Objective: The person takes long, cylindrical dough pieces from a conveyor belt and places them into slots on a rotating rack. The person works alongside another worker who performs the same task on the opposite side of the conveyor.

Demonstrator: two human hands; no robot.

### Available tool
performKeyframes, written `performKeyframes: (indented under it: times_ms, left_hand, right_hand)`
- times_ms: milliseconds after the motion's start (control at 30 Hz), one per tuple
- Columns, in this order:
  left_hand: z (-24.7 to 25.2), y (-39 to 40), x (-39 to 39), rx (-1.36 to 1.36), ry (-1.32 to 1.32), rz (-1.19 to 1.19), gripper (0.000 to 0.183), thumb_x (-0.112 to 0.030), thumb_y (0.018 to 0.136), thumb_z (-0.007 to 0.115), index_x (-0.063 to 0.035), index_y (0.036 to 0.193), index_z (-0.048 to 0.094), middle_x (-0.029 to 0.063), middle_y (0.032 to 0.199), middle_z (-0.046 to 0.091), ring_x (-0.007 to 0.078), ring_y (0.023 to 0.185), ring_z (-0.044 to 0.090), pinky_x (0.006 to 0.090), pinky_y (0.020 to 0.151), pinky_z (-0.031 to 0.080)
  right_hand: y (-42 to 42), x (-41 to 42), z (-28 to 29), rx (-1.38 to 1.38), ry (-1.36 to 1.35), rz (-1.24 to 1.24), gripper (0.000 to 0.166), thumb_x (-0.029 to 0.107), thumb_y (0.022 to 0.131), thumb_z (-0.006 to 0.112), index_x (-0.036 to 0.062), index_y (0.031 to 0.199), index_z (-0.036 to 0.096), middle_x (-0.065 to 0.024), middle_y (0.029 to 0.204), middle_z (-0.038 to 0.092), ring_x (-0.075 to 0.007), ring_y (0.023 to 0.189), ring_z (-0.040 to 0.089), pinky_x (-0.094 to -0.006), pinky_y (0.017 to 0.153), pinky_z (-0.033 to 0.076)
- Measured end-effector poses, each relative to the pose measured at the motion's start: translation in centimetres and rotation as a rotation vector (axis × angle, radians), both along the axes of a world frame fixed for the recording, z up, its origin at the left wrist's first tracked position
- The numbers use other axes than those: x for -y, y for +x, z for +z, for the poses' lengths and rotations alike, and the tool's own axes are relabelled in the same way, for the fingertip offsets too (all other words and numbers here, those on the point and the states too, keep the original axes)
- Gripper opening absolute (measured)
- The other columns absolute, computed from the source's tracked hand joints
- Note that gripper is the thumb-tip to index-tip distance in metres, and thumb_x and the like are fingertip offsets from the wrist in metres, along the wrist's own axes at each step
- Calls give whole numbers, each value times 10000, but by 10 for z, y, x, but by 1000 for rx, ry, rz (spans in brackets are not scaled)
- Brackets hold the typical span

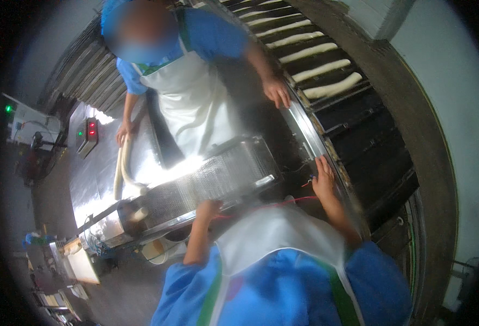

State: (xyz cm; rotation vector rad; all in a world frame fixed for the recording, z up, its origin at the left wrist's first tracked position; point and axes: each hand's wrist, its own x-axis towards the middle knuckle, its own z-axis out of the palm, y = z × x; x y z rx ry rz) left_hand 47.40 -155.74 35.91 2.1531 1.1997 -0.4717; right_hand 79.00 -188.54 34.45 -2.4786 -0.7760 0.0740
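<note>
My left hand (209,209) is at the near edge of a short metal-framed conveyor (211,171) with a textured belt, its fingers blurred and partly hidden. My right hand (324,175) lies with fingers extended on a shiny metal rail (304,122) beside a dark slatted conveyor (369,122). Several long strips of pale dough (320,51) lie crosswise on the slats at the far end. A short piece of dough (139,214) is at the left end of the belt. Long dough strips (126,171) hang from a co-worker's hand (124,132) over the steel table.
Across the belt stands a co-worker in a white apron (198,98), another hand (277,91) on the rail. The steel table (97,171) bears a control box (88,136) with lit displays. A red cord (296,199) runs by my apron. A white bucket (156,250) stands below the conveyor.
</note>
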Motion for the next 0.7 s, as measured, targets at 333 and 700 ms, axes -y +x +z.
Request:
performKeyframes:
  times_ms: [333,700]
  left_hand:
    - [-1,-33,30,73,-21,25,341,-354,838,639,-47,703,703,77,607,662,174,555,657,324,553,508]
    - [6,-55,54,80,6,-36,312,-338,846,642,-46,755,702,77,619,663,179,571,661,337,561,498]
  right_hand:
    - [-33,41,13,75,120,4,714,-33,739,620,113,1401,395,-86,1480,314,-320,1337,330,-431,1068,301]
    - [-55,59,10,83,66,4,734,-31,699,639,87,1384,403,-113,1453,343,-346,1314,356,-422,1078,300]
